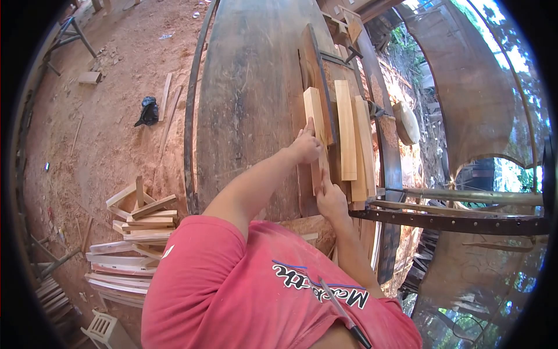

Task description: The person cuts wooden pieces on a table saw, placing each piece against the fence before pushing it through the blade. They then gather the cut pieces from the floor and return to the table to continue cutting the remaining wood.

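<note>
Two hands of yours are on one block (314,106), a long pale piece lying lengthwise near the right side of the bench (247,75), toward its near end. Your left hand (305,148) is on top of the block, partly closed: one finger points along the wood toward the bench's far end, and the others bend over it. That hand has hold of the block about its middle; its thumb is hidden, so you cannot be shown how tight the hold is. Your right hand (333,201) is at the block's end nearest you, with one finger stretched up against the wood and the rest folded out of sight. It touches the block, but whether it is closed around it, I cannot tell.

A dark strip (318,70) runs along the bench, just to the right of the block. Farther right, at the bench's right side, lie two pale planks: one plank (345,131) nearer the block, the other plank (365,151) beyond it.

To the left of the bench, on the reddish ground (110,157), you have a black bag (149,110) and, by the bench's near end, a pile (152,221) of cut wood. A brown sheet (465,81) hangs well to the bench's right. Your pink shirt (232,291) fills the space below the bench's near end, with a pen (344,312) in front of it.
</note>
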### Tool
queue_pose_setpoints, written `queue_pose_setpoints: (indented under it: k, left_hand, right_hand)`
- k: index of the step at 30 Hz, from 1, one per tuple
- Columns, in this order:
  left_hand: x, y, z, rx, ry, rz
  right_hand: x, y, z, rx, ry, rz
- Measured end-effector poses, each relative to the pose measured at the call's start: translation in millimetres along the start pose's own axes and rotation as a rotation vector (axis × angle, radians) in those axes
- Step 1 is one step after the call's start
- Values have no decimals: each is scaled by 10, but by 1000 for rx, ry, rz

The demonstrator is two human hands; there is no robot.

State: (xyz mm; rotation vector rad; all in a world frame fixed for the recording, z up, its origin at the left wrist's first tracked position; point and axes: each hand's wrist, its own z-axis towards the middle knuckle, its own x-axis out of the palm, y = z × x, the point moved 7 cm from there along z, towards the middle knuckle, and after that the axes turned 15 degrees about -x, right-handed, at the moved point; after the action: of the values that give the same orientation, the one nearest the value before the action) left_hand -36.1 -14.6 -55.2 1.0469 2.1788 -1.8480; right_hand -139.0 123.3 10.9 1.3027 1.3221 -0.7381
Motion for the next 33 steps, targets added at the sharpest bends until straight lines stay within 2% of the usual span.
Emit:
queue_pose_setpoints:
  k: [12,13,15,16,20,22,24,28,31,33]
  left_hand:
    - [12,52,110,-30,-9,24]
    - [-68,11,59,-20,5,-63]
    - [-255,46,37,-23,3,-153]
    - [-301,23,81,-10,25,-222]
    - [-502,-147,169,49,15,-342]
    - [-624,-227,222,82,-17,-331]
    - [-695,-257,353,86,-42,-371]
    - [-853,-381,444,84,-104,-460]
    - [-957,-425,519,64,-107,-480]
    - [-973,-423,624,66,-114,-479]
  right_hand:
    - [-34,-3,69,-22,-11,7]
    - [-113,11,71,-25,-9,7]
    - [-423,108,116,-24,18,-20]
    - [-621,149,122,-53,-67,-18]
    - [-1373,401,313,-72,-155,9]
    - [-1686,436,486,26,-125,-67]
    - [-1979,471,701,-90,-281,-109]
    - [-2493,580,1234,-88,-270,-170]
    - [-2747,523,1683,-57,-158,-219]
    - [-2859,464,2004,-115,-77,-205]
